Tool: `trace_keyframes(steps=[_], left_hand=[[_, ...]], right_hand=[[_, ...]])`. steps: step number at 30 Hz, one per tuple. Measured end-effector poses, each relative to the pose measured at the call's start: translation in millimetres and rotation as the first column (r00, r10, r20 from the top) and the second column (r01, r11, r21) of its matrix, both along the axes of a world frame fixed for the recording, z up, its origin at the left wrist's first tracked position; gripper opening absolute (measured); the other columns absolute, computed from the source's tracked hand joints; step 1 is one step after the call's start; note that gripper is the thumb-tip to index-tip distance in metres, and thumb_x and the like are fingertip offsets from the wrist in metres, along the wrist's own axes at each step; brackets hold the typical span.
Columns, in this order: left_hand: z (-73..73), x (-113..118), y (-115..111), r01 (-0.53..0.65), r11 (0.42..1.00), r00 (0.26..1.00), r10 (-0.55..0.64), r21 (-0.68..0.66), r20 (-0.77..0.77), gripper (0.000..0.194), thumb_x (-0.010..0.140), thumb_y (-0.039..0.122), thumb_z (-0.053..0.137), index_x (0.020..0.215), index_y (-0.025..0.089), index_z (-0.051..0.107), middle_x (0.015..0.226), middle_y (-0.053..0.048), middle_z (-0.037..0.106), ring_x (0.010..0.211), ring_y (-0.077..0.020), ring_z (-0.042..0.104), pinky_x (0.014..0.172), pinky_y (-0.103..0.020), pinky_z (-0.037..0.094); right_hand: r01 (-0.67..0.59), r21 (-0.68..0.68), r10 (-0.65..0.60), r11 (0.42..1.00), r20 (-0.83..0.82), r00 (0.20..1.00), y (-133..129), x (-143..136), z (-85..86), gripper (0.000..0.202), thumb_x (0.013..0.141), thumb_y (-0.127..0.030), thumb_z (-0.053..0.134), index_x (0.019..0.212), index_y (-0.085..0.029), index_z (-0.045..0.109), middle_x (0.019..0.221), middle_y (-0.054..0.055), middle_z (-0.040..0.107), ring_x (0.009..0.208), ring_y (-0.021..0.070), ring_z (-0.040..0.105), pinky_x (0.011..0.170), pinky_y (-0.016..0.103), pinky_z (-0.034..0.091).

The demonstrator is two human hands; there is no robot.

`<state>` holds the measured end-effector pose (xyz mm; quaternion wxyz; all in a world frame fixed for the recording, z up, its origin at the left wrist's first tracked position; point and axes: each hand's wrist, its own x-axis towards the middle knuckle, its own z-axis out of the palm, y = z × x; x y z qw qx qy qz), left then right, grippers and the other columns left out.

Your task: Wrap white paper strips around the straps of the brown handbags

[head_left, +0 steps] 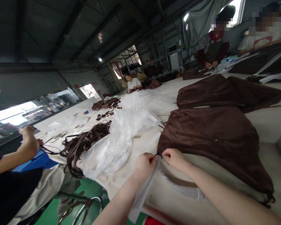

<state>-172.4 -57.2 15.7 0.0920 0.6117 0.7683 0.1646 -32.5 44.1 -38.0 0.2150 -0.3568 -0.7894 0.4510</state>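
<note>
My left hand (145, 164) is closed in a pinch at the near left corner of a dark brown bag (208, 131) lying flat on the table. From its fingers a translucent plastic strip (144, 190) hangs toward the table's front edge. My right hand (175, 158) pinches at the same corner, fingertips close to the left ones. A small dark tab or strap end shows between the two hands; fingers partly hide it. Under my right forearm lies another curved translucent strip (180, 187).
A second brown bag (206, 92) lies behind the first. Crumpled clear plastic (112, 147) and a pile of brown straps (89, 143) cover the table's left part. A co-worker's arm (28, 147) reaches in at left, near a blue box (37, 161). Other people work across the table.
</note>
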Motion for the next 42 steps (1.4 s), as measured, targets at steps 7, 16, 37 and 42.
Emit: trace_keyframes(steps=[7,16,37,42], left_hand=[[-7.8,11,21,-0.120,0.980,0.991,0.109,-0.160,-0.078,0.022,0.074,0.030,0.058,0.057,0.016,0.061,0.053,0.000,0.047,0.050,-0.0097,0.036,0.051,-0.026,0.022],[-9.8,-13,10,0.127,0.991,0.802,-0.129,0.044,0.583,0.031,0.080,0.039,0.056,0.074,0.011,0.066,0.063,0.000,0.054,0.060,-0.0100,0.044,0.058,-0.021,0.035],[12.6,8,18,0.007,0.996,0.998,-0.001,-0.089,0.069,0.045,0.083,0.043,0.041,0.047,0.017,0.037,0.050,0.004,0.023,0.050,-0.0090,0.023,0.048,-0.025,0.016],[9.9,15,28,-0.044,0.995,0.997,0.038,-0.093,-0.073,0.045,0.085,0.042,0.040,0.049,0.016,0.048,0.047,0.001,0.036,0.049,-0.0096,0.028,0.050,-0.025,0.018]], right_hand=[[-0.002,-0.072,0.002,0.997,-0.012,1.000,0,-1,-3.2,0.018,0.077,-0.015,0.052,0.084,-0.017,0.069,0.075,0.004,0.070,0.057,0.0127,0.061,0.057,0.022,0.040],[-0.062,-0.695,-0.133,0.717,-0.223,0.966,-13,-3,15.1,0.024,0.089,-0.026,0.045,0.068,-0.016,0.054,0.051,-0.003,0.049,0.035,0.0063,0.040,0.035,0.019,0.022],[-0.114,-0.810,-0.323,0.576,-0.354,0.878,-22,-8,13.9,0.023,0.083,-0.017,0.043,0.060,-0.017,0.044,0.045,-0.006,0.040,0.033,0.0034,0.028,0.032,0.018,0.010],[-0.082,-0.753,-0.282,0.652,-0.342,0.896,-21,-8,13.1,0.028,0.082,-0.021,0.043,0.054,-0.018,0.041,0.041,-0.006,0.038,0.031,0.0035,0.026,0.034,0.020,0.008]])
